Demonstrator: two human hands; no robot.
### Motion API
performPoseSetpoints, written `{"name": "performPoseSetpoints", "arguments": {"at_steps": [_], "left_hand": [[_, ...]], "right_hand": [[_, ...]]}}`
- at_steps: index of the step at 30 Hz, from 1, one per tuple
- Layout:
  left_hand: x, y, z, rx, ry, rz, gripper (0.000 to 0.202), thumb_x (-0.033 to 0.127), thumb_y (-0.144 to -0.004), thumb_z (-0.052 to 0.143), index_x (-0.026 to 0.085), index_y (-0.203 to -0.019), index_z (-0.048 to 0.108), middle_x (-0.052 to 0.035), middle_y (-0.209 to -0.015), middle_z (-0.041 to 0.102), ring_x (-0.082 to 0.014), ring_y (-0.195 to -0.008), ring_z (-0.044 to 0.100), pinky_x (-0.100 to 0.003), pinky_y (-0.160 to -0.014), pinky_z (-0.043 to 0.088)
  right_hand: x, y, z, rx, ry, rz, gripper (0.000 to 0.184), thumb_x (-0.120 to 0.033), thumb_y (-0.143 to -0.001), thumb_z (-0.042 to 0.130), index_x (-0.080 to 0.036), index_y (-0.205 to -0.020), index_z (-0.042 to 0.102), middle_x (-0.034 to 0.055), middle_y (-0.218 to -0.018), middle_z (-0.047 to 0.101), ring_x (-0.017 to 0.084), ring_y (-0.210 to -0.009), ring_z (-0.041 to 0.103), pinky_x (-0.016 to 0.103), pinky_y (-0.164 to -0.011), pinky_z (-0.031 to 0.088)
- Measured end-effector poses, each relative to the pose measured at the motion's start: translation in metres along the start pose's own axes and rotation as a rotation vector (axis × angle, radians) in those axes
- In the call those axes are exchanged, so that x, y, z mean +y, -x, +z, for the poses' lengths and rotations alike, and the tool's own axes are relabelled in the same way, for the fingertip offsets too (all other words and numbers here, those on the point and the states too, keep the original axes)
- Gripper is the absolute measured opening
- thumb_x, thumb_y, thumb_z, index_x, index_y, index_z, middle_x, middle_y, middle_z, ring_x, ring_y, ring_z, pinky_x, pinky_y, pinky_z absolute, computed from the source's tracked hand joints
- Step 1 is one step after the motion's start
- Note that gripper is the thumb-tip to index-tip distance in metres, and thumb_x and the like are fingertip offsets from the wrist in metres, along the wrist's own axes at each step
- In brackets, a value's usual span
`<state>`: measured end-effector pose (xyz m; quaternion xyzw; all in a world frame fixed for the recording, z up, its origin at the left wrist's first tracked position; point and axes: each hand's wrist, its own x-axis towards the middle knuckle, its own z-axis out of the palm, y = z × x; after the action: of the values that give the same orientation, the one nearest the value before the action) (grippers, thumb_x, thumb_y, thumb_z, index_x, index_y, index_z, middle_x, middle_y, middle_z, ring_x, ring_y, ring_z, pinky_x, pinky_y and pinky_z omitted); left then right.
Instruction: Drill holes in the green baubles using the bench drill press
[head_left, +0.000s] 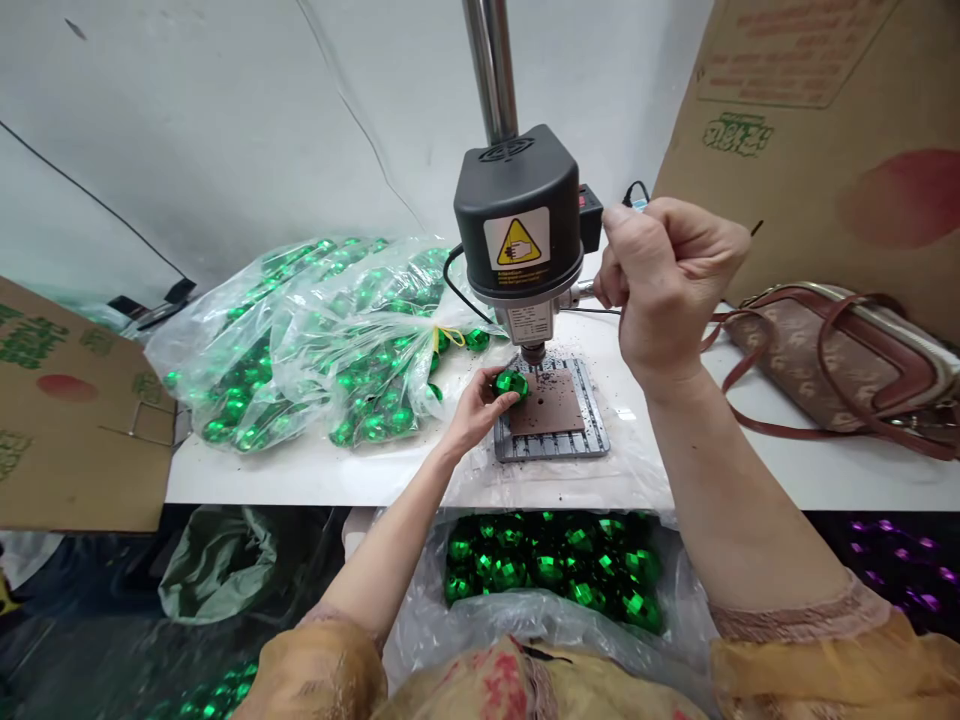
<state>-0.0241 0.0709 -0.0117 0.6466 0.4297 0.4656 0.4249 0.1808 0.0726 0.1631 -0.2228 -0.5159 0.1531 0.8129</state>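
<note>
Between the thumb and fingers of my left hand (480, 405) is a shiny green faceted ball (512, 384). It is beside the bit of a small bench drill press (519, 220), low over a brown board (551, 403) that has a hole in it. The board lies on the slotted grey metal base (596, 435), with dark shavings scattered about. My right hand (667, 270) is raised at the drill's right side, its fingers wrapped round the feed handle (581, 291), most of which the hand hides.
Clear bags (300, 340) of green balls lie left on the white table (255, 480). A lined box of green balls (547, 565) stands below the front edge. A brown handbag (832, 350) and cardboard box (817, 130) are at right, another carton (75, 410) at left.
</note>
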Motion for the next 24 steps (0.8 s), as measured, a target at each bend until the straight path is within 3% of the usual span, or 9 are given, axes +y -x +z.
{"name": "performPoseSetpoints", "arguments": {"at_steps": [6, 13, 18, 24], "left_hand": [[-0.009, -0.008, 0.007, -0.063, -0.077, -0.024, 0.067, 0.056, -0.079, 0.077, 0.018, -0.132, 0.060, -0.0100, -0.115, 0.070, -0.0219, -0.095, 0.067, -0.035, -0.084, 0.054], [0.003, -0.010, 0.011, -0.069, -0.305, 0.085, 0.060, 0.048, -0.077, 0.082, 0.020, -0.127, 0.065, -0.0058, -0.103, 0.065, -0.0165, -0.080, 0.059, -0.029, -0.072, 0.049], [0.004, -0.009, 0.019, -0.002, -0.346, 0.095, 0.059, 0.036, -0.071, 0.087, 0.020, -0.121, 0.060, -0.0070, -0.110, 0.064, -0.0202, -0.092, 0.062, -0.034, -0.082, 0.052], [0.006, -0.004, 0.035, -0.041, -0.293, 0.164, 0.049, 0.034, -0.076, 0.083, 0.020, -0.117, 0.060, -0.0085, -0.117, 0.064, -0.0267, -0.111, 0.062, -0.043, -0.099, 0.050]], "right_hand": [[-0.004, 0.001, 0.001, -0.003, -0.018, 0.006, 0.057, -0.044, -0.084, 0.071, -0.020, -0.047, 0.034, -0.0065, -0.044, 0.027, 0.004, -0.042, 0.026, 0.026, -0.042, 0.021], [-0.004, 0.002, 0.001, -0.018, -0.014, -0.011, 0.054, -0.033, -0.087, 0.069, -0.019, -0.049, 0.034, -0.0070, -0.045, 0.025, 0.003, -0.041, 0.027, 0.024, -0.042, 0.023], [-0.004, 0.002, 0.000, -0.033, -0.024, -0.025, 0.050, -0.030, -0.089, 0.065, -0.018, -0.049, 0.037, -0.0064, -0.048, 0.024, 0.002, -0.041, 0.030, 0.022, -0.042, 0.024], [-0.006, 0.002, -0.001, -0.040, -0.021, -0.009, 0.051, -0.031, -0.089, 0.066, -0.019, -0.049, 0.036, -0.0064, -0.048, 0.024, 0.002, -0.040, 0.029, 0.023, -0.043, 0.024]]}}
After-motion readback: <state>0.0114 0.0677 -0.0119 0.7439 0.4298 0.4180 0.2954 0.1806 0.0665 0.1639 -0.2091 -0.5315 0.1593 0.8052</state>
